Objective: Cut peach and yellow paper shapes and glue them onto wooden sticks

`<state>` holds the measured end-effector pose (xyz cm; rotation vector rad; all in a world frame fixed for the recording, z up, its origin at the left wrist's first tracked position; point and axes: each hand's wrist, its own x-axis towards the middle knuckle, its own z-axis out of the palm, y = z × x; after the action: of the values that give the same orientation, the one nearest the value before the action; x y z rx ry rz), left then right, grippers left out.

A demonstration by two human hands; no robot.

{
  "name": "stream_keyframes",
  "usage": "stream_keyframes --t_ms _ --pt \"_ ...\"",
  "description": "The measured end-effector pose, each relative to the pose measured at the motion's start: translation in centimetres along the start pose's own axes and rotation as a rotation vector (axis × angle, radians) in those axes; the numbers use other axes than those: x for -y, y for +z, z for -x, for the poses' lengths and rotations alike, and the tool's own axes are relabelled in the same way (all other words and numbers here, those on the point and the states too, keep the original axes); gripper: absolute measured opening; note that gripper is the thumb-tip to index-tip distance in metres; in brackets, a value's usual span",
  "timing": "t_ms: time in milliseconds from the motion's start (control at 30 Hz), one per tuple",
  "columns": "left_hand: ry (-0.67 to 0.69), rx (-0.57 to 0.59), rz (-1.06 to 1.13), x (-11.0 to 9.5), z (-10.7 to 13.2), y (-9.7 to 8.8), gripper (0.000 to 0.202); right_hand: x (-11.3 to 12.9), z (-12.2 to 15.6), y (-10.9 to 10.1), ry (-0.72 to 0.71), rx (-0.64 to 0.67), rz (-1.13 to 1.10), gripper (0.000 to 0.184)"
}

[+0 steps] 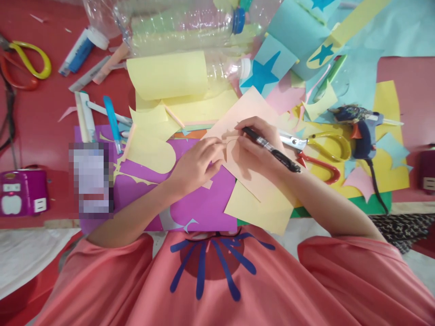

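The peach paper sheet [244, 113] lies on the red counter [41, 122], partly over the purple sheet [204, 203]. Both hands rest on the peach sheet, close together. The right hand [258, 145] is closed around a black pen [272, 149], tip down on the sheet. The left hand [197, 165] presses flat on the sheet's left edge, fingers spread, gripping nothing. Just right of the peach sheet lie red-and-yellow scissors [319, 151], and beyond them a blue glue gun [362, 131]. Above the peach sheet lie clear plastic bottles [183, 22]; one [217, 72] has yellow paper [166, 74] wrapped around it. What the bottles contain cannot be told.
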<state>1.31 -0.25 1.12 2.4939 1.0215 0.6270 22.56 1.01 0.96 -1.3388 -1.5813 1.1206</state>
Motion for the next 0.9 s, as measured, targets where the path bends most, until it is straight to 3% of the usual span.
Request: stream_keyframes --t_ms 133,233,333,400,500,600,700,800,900 --pt "-0.299 0.059 0.523 -0.1 -0.3 -0.3 0.038 1.3 0.6 0.4 0.081 -0.025 -0.181 0.015" --pt "-0.439 0.230 0.848 -0.3 -0.6 -0.4 0.051 2.1 1.0 1.1 0.080 -0.038 -0.282 0.012" --pt "-0.570 0.346 1.021 -0.8 -0.8 -0.4 0.044 2.0 1.4 1.8 0.019 -0.044 -0.309 0.012" --pt "-0.643 0.356 1.027 -0.9 -1.0 -0.6 0.032 1.6 1.6 2.1 -0.016 -0.074 -0.267 0.012" --pt "-0.691 0.276 0.991 -0.9 -1.2 -0.9 0.022 1.4 1.6 1.7 -0.081 -0.076 -0.070 0.016" --pt "-0.705 0.127 0.990 -0.6 -1.4 -1.2 0.017 2.0 1.6 0.7 -0.147 -0.044 0.303 0.023" --pt "-0.730 0.010 0.991 -0.3 -1.5 -1.3 0.016 2.5 1.6 0.0 -0.264 0.066 0.582 0.026" --pt "-0.736 -0.057 1.005 -0.1 -1.6 -1.2 0.015 1.5 1.6 0.5 -0.428 0.117 0.624 0.031" --pt "-0.742 -0.090 1.032 -0.1 -1.5 -1.0 0.018 -0.2 1.3 1.4 -0.499 0.005 0.582 0.034"
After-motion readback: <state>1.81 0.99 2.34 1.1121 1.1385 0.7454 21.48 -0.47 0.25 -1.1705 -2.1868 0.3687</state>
